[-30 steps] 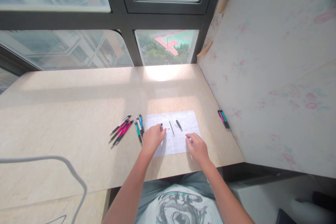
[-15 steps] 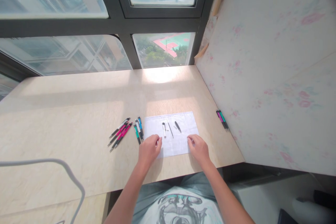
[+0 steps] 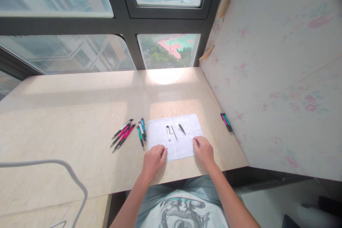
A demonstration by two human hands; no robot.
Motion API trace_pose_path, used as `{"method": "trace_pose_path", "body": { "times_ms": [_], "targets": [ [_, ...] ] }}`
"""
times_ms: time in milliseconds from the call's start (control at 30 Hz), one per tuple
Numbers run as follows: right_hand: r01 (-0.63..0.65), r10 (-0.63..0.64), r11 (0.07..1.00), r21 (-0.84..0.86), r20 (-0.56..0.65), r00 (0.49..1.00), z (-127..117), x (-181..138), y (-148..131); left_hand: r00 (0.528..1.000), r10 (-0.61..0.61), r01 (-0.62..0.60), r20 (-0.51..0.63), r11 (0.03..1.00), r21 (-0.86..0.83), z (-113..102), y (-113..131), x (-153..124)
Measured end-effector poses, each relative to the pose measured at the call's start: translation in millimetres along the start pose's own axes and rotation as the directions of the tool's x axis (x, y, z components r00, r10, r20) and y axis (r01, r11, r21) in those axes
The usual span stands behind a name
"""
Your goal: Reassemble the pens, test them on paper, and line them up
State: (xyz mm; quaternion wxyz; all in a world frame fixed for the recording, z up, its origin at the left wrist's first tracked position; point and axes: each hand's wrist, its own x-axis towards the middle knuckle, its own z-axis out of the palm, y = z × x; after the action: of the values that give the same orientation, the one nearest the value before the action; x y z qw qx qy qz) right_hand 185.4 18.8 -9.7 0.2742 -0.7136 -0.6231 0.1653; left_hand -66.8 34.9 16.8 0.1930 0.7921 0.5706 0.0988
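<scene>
A white sheet of paper (image 3: 184,139) lies on the beige desk (image 3: 80,114) near its front edge. On the sheet lie the parts of a taken-apart pen: a white barrel piece (image 3: 168,132), a thin refill (image 3: 174,132) and a dark tip piece (image 3: 182,129). My left hand (image 3: 153,160) rests at the sheet's near left corner with its fingers curled under. My right hand (image 3: 204,150) rests on the sheet's near right edge, fingers also curled. Neither hand visibly holds anything.
Left of the sheet lie several pens: pink and black ones (image 3: 123,134) and teal and blue ones (image 3: 141,131). Two more pens (image 3: 227,122) lie by the flowered wall panel (image 3: 272,78) on the right. A window runs along the desk's far side. A white cable (image 3: 66,174) loops at the near left.
My left hand has let go of the white barrel piece on the sheet and drawn back toward me. My right hand has shifted slightly nearer. The pen parts now lie uncovered.
</scene>
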Motion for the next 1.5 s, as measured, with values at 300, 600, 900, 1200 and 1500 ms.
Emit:
{"method": "trace_pose_path", "body": {
  "times_ms": [300,600,900,1200,1500],
  "targets": [
    [0.063,-0.060,0.997,0.040,-0.057,0.997,-4.5,0.6,-5.7,0.990,-0.129,0.130,-0.053,0.992,0.005,-18.0,11.7,28.1],
    [0.147,-0.135,0.985,0.095,-0.126,0.983,-6.4,0.8,-21.4,0.970,-0.218,0.191,0.111,0.959,0.209,-23.6,35.8,79.7],
    [0.128,-0.104,0.983,0.132,-0.177,0.979,-5.0,-4.3,-23.9,0.965,-0.243,0.240,0.096,0.970,0.040,-28.7,25.9,86.5],
    [0.277,-0.217,0.943,-0.185,0.289,0.932,10.4,38.2,-76.9,0.887,-0.209,0.429,0.412,0.045,-0.902,-32.3,8.6,24.5],
    [0.304,-0.183,0.896,-0.324,0.354,0.917,32.9,59.6,-101.9,0.865,-0.178,0.371,0.468,-0.401,-0.838,-16.5,14.4,-11.5]
  ]
}}
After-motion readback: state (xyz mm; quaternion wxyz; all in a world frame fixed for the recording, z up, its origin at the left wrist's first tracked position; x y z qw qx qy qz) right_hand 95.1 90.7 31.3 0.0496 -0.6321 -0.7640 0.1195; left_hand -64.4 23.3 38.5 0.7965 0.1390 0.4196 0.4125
